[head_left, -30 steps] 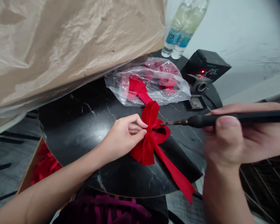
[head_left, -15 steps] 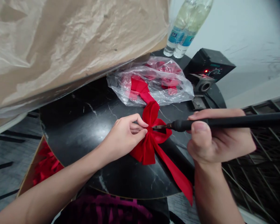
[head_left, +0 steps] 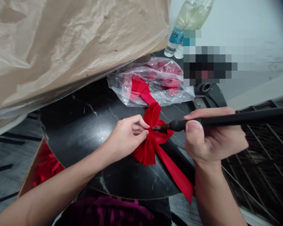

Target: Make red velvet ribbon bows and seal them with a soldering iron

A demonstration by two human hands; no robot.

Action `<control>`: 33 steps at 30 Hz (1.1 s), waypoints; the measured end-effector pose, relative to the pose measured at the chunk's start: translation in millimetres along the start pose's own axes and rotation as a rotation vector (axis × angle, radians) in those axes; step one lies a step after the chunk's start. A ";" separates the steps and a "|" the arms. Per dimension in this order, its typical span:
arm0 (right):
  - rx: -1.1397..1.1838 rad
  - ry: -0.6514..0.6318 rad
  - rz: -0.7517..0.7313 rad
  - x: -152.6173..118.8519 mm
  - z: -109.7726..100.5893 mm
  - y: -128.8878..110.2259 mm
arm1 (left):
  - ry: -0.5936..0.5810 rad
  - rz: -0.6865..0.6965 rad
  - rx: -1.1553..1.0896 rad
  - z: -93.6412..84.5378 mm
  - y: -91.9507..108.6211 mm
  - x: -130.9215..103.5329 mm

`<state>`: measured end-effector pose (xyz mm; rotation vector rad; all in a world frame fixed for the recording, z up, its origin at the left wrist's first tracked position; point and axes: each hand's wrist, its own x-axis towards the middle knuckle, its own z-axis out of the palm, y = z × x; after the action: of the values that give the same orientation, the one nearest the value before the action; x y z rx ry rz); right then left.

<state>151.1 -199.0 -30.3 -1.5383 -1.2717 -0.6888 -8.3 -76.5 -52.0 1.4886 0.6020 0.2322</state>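
Note:
A red ribbon bow [head_left: 149, 147] lies over the round black marbled table [head_left: 85, 138], with one long tail running down to the right past the edge. My left hand [head_left: 129, 135] pinches the bow near its centre between thumb and fingertips. In my right hand [head_left: 205, 135] is a black soldering-iron-like tool [head_left: 179, 125], gripped like a pen. Its metal tip points left and meets the bow's centre, close beside my left fingertips.
Behind the bow sits a clear plastic bag [head_left: 174, 99] of red ribbon pieces. Bottles [head_left: 176, 36] stand at the back. A plastic-covered cardboard box [head_left: 85, 47] fills the upper left. An open box of red bows [head_left: 47, 163] is at lower left; a metal rack [head_left: 261, 157] at right.
My right hand and the tool have shifted slightly left. My left hand keeps its pinch on the bow. Part of the back right is now pixelated.

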 end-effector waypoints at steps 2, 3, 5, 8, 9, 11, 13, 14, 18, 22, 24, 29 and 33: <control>-0.007 -0.009 0.002 -0.2 -0.2 -0.6 | 0.000 -0.003 0.003 -0.2 0.0 -0.1; -0.010 -0.016 0.008 -0.2 -0.2 -0.9 | -0.001 -0.003 0.005 -0.4 -0.1 -0.2; -0.007 -0.019 0.018 -0.2 0.0 -0.9 | 0.002 0.000 0.014 -0.8 -0.4 -0.4; 0.026 0.028 0.026 0.1 0.1 1.1 | -0.015 0.011 0.039 -1.5 -0.4 -0.8; 0.033 0.045 0.024 0.3 -0.5 2.2 | -0.026 0.016 0.044 -1.6 -0.1 -0.8; 0.026 0.054 0.029 0.8 -2.7 4.6 | -0.041 0.025 0.043 -1.7 0.9 -0.8; 0.010 0.040 0.043 1.1 -5.8 6.3 | -0.037 0.026 0.041 -1.6 2.1 -0.7; 0.006 0.032 0.052 1.1 -7.3 6.8 | -0.033 0.021 0.043 -1.6 2.6 -0.7; 0.006 0.008 0.065 1.2 -9.8 5.9 | -0.027 0.004 0.044 -1.7 3.0 -0.8; 0.016 -0.009 0.064 1.7 -7.3 2.2 | -0.024 0.013 0.027 -1.3 2.5 -0.9; 0.013 -0.018 0.040 1.6 -5.6 0.6 | -0.027 0.010 0.026 -0.8 3.0 -1.0; 0.017 0.007 0.030 0.5 -1.6 0.5 | -0.026 0.001 0.037 -0.5 4.5 -1.7; 0.043 0.044 -0.012 0.2 1.7 2.9 | -0.020 -0.003 0.042 -0.6 4.8 -1.8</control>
<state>153.5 -197.2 -31.7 -1.4744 -1.2559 -0.6956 -9.0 -76.4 -46.9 1.5288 0.5962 0.2038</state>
